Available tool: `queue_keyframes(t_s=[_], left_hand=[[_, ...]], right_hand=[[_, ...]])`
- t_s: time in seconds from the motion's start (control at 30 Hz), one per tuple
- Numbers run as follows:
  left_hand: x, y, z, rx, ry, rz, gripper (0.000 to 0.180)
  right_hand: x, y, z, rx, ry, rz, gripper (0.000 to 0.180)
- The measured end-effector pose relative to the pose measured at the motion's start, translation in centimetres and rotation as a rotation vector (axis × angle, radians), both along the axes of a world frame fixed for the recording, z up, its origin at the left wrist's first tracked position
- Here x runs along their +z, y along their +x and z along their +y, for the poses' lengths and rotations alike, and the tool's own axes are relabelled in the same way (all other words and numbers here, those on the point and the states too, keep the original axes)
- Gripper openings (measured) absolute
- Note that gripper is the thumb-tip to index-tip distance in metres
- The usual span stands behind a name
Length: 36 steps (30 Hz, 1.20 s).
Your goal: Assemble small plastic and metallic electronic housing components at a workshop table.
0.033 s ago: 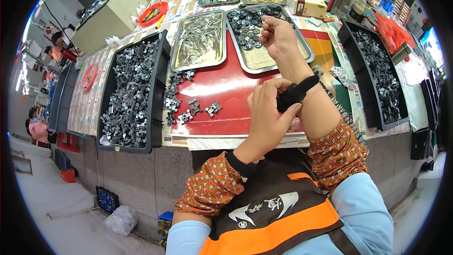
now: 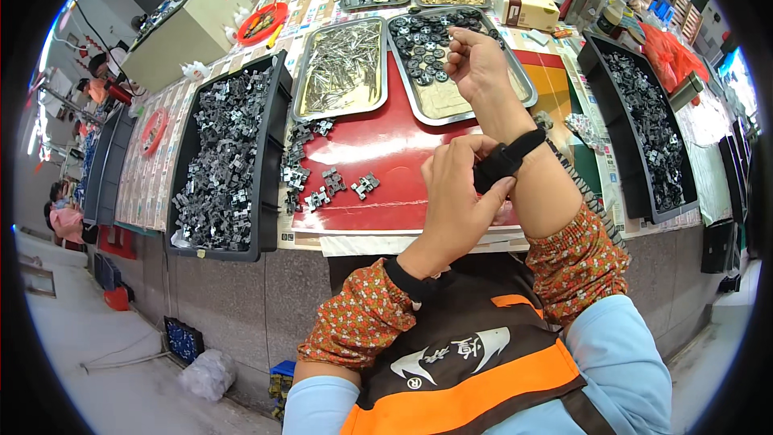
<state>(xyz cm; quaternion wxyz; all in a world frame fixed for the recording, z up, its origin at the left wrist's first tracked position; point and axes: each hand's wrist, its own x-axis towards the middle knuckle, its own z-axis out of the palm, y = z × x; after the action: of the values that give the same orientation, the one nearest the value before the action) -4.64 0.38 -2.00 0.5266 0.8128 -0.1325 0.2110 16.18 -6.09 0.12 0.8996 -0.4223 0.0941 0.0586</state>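
My left hand (image 2: 459, 193) is closed on a black wrist strap (image 2: 527, 143) worn around my right wrist, its thumb and fingers pressing the strap from either side. My right hand (image 2: 479, 68) is raised with its fingers curled into a loose fist, and nothing shows in it. It hangs over a metal tray (image 2: 443, 102) of black round wheel-like pieces (image 2: 423, 52). Beneath my forearms lies a glossy red board (image 2: 386, 149). Small black-and-silver clip-like parts (image 2: 365, 185) are scattered over its left side. Another black band (image 2: 407, 280) circles my left wrist.
Left of the board stands a deep black bin (image 2: 278, 141) full of metal clips. A similar bin (image 2: 608, 121) is at the right. Beside the wheel tray lies a tray of thin metal pins (image 2: 338, 72). Farther back are smaller trays, a cardboard box (image 2: 527, 8) and a red basket (image 2: 274, 12).
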Motion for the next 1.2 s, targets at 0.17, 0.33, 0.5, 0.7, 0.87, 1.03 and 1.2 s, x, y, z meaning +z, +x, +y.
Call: queue_keyframes(t_s=[0.17, 0.33, 0.5, 0.7, 0.87, 1.03, 1.2], left_hand=[[-0.5, 0.2, 0.9, 0.045, 0.233, -0.073, 0.038], [-0.6, 0.2, 1.3, -0.042, 0.135, 0.019, 0.040], [0.0, -0.7, 1.6, 0.001, -0.017, -0.039, 0.044], [-0.5, -1.0, 2.5, 0.016, 0.024, -0.023, 0.046], [0.3, -1.4, 2.7, -0.016, 0.026, 0.023, 0.043], [-0.5, -2.5, 4.6, 0.074, -0.101, -0.175, 0.028], [1.8, -5.6, 8.6, 0.186, 0.073, -0.458, 0.011]], right_hand=[[-0.1, -0.8, 0.4, 0.012, 0.045, 0.007, 0.017], [-0.3, -1.0, -0.2, 0.077, 0.235, 0.010, 0.018], [0.6, -0.7, -1.6, 0.031, 0.424, 0.080, 0.016], [0.4, -0.3, -1.9, -0.002, 0.532, 0.121, 0.003], [0.7, -0.9, -2.6, 0.048, 0.480, 0.055, 0.003], [2.9, -7.2, 1.5, -0.304, -1.162, -1.061, 0.015], [-0.6, -12.6, 2.8, -0.159, -1.837, -2.065, 0.014]])
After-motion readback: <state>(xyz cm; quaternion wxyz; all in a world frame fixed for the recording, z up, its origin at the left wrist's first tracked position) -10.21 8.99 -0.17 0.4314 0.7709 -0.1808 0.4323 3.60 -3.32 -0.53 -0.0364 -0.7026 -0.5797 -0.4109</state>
